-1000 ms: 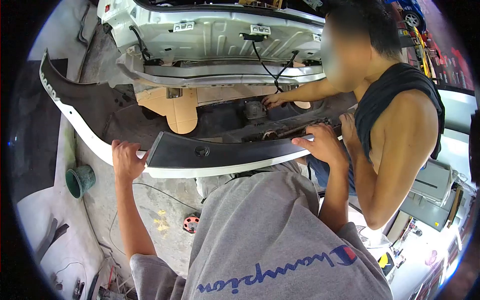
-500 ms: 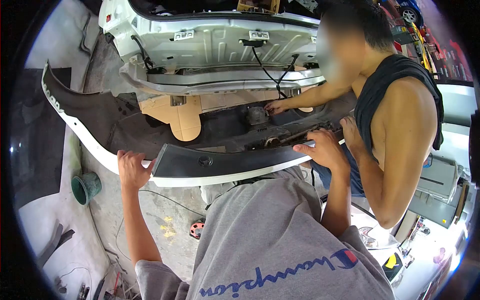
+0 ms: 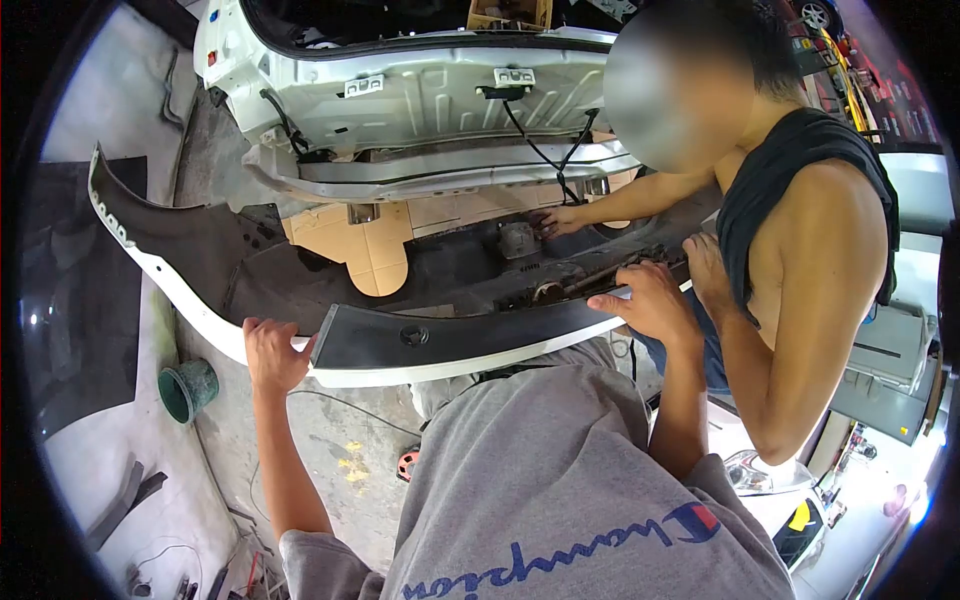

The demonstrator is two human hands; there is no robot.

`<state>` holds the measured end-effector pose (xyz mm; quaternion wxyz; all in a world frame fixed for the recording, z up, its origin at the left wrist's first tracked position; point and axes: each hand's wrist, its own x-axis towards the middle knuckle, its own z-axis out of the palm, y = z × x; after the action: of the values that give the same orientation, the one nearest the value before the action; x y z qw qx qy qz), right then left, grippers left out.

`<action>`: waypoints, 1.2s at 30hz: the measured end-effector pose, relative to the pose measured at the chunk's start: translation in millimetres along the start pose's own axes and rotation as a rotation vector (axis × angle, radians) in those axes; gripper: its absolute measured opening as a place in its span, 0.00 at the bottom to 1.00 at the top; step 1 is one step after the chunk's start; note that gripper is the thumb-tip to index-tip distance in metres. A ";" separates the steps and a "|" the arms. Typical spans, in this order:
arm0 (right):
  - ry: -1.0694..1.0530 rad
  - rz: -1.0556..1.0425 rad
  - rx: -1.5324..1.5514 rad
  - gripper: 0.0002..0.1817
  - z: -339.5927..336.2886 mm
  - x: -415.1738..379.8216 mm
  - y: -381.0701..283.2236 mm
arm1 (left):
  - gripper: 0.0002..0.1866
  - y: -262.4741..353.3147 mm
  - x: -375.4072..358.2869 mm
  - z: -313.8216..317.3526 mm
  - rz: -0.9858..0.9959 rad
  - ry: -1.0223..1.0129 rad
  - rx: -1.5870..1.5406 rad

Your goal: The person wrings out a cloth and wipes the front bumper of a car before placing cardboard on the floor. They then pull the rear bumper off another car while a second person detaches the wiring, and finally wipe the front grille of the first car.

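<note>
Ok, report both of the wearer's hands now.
Left hand: closed over the edge of the curved white-and-black car bumper.
Right hand: at that bumper's edge, thumb spread; whether it grips cannot be told.

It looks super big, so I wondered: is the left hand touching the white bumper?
Touching. The head view shows the left hand curled over the edge of the white bumper.

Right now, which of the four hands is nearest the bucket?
The wearer's left hand, on the bumper cover; the other three are farther right in view, away from the bucket.
</note>
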<state>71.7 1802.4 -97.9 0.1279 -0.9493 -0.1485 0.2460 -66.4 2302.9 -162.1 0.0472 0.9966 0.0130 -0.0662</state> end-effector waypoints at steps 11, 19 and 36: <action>-0.010 0.042 -0.009 0.40 3.9 -3.4 0.0 | 0.17 -1.4 1.1 1.6 0.018 0.005 -0.021; -0.010 0.052 0.005 0.40 7.0 -9.5 0.8 | 0.18 1.4 1.1 -2.3 0.035 0.046 -0.021; 0.093 -0.005 -0.007 0.38 18.0 -17.4 1.4 | 0.17 0.9 -1.8 -0.1 0.040 0.028 -0.012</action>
<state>48.4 1798.2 -106.2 0.1319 -0.9598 -0.1454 0.2007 -68.1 2302.0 -161.7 0.0546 0.9972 -0.0060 -0.0515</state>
